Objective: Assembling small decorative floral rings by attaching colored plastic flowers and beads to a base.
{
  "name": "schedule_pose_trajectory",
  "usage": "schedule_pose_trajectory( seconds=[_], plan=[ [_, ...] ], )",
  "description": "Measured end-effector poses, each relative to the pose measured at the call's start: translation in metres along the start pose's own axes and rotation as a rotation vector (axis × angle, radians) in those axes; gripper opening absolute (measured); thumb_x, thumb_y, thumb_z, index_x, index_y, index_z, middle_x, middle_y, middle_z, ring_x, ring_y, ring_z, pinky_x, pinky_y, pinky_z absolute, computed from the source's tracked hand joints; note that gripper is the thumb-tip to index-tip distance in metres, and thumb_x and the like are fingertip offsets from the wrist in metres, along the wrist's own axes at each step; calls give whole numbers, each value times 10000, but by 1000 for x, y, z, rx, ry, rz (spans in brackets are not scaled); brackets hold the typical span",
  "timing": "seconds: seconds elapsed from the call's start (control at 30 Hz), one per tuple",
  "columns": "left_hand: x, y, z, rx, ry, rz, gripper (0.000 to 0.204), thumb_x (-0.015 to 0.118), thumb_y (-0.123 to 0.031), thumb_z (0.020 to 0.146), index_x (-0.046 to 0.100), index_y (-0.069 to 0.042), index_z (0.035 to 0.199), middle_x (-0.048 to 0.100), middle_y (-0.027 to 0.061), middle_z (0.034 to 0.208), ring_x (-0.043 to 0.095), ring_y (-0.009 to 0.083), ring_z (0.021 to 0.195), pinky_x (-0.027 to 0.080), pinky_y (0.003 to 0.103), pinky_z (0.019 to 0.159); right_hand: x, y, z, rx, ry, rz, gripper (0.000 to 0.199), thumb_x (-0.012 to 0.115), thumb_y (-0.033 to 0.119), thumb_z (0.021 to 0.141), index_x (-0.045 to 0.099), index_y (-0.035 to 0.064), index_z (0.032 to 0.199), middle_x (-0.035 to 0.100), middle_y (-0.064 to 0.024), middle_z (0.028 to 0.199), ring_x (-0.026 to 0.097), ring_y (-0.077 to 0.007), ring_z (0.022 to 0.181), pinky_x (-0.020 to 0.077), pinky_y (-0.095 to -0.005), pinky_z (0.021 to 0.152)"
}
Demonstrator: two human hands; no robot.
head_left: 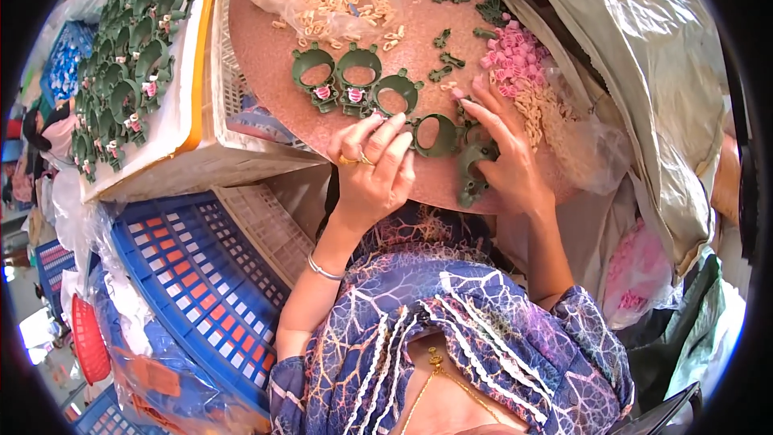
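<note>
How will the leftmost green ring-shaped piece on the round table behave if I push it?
The green piece probably slides rather than rolls, its opening facing up. It seems fairly stiff: its rim looks moulded and round.

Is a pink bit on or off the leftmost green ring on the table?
On: the green ring has a pink bit at its lower end.

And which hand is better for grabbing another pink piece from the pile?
Probably the right hand: its fingertips are close to the pink pile. The left hand is farther away, beside the green rings.
</note>
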State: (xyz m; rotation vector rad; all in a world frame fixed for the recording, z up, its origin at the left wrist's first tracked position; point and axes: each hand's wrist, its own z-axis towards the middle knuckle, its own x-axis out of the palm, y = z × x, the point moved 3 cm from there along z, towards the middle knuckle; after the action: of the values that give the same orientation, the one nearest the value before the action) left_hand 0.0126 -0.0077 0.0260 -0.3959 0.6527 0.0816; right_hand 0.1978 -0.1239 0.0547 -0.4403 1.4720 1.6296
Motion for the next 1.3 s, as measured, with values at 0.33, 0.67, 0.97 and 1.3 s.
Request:
schedule_pose_trajectory(
  seconds=[0.33,0.67,0.97,1.3],
  plan=[
    [9,-21,-13,49,156,9,376,797,4,692,698,-47,1051,628,36,955,578,238,904,472,381,810,-14,-21,-26,375,-367,81,543,638,-132,680,678,86,1175,633,-93,1046,617,-236,960,527,-343,825],
    [-7,-54,-4,320,245,-313,401,709,-480,845,631,-197,1118,568,56,1137,556,206,1057,487,383,820,-17,26,-33,585,-147,432,315,485,-126,743,558,23,1011,544,-50,870,524,-149,804,458,-282,723],
    [3,-47,-16,-68,38,-463,366,766,-146,873,607,10,1163,679,171,1086,689,319,959,584,396,795,-17,23,-40,403,260,1248,349,668,-72,882,546,23,1195,394,-148,1497,506,-188,1294,469,-358,1038],
    [11,-53,-15,-44,217,-37,540,792,-389,789,643,-13,1147,614,94,1048,578,263,933,481,376,790,-19,12,-21,293,-305,145,168,731,1,850,691,0,1013,707,-76,1056,602,-93,720,483,-238,609]
  ],
)
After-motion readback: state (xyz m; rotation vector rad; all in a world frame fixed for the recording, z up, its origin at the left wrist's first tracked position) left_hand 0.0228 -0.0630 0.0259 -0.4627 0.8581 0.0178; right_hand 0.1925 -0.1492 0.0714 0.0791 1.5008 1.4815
